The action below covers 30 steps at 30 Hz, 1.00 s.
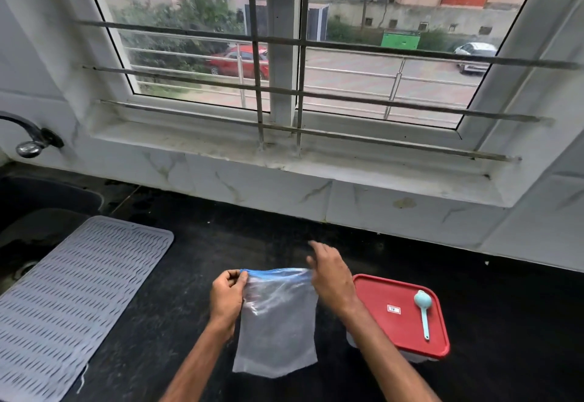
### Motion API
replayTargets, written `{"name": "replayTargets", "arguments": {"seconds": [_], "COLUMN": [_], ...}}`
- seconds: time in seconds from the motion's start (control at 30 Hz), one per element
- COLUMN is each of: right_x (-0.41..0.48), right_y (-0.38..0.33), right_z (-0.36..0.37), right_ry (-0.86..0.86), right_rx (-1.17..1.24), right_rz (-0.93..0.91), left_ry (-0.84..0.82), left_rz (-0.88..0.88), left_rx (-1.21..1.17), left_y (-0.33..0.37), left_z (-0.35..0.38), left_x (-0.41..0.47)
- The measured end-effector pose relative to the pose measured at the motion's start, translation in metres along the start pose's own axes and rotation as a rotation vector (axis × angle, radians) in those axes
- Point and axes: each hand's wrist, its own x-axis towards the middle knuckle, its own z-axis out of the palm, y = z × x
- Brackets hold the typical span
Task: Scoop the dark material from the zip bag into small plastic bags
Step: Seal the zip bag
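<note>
Pinches the zip bag (275, 322) at its 9 o'clock top corner with left hand (228, 294); meets the 3 o'clock corner with right hand (330, 278), fingers (319, 248) lifted, grip unclear.

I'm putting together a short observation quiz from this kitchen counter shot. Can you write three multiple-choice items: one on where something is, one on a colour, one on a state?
1. Where does the spoon lie?
A) on the red lid
B) on the grey mat
C) inside the zip bag

2. What colour is the closing strip along the top of the zip bag?
A) green
B) blue
C) yellow

3. What is the left hand doing?
A) resting flat on the counter
B) holding the spoon
C) pinching the bag's top corner

Answers:
1 A, the spoon rests on the red lid of the box to the right of the bag.
2 B, the strip shows blue between the hands.
3 C, its fingers close on the left end of the strip.
</note>
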Motion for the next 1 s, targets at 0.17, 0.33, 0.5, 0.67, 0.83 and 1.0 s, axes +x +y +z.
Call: {"name": "replayTargets", "arguments": {"seconds": [0.17,0.33,0.5,0.67,0.83,1.0], "right_x": [-0.013,-0.039,-0.052,-0.048,-0.047,-0.056], "right_y": [-0.033,-0.035,-0.013,-0.010,-0.012,-0.005], "right_z": [0.060,0.121,0.150,0.157,0.163,0.175], "right_ry": [-0.061,-0.255,-0.245,-0.147,-0.140,-0.246], "right_rx": [-0.152,-0.207,-0.250,-0.253,-0.257,-0.381], "right_rz": [-0.190,-0.041,0.056,0.120,0.150,0.104], "left_ry": [0.086,0.264,0.330,0.247,0.239,-0.147], "left_rz": [-0.035,-0.033,0.054,0.377,0.616,0.553], "left_rx": [0.143,0.377,0.682,0.901,0.857,0.853], "left_y": [-0.022,-0.032,-0.042,-0.052,-0.038,-0.072], "left_z": [0.019,0.018,0.012,0.019,0.013,0.028], "left_x": [0.018,0.027,0.037,0.054,0.051,-0.002]}}
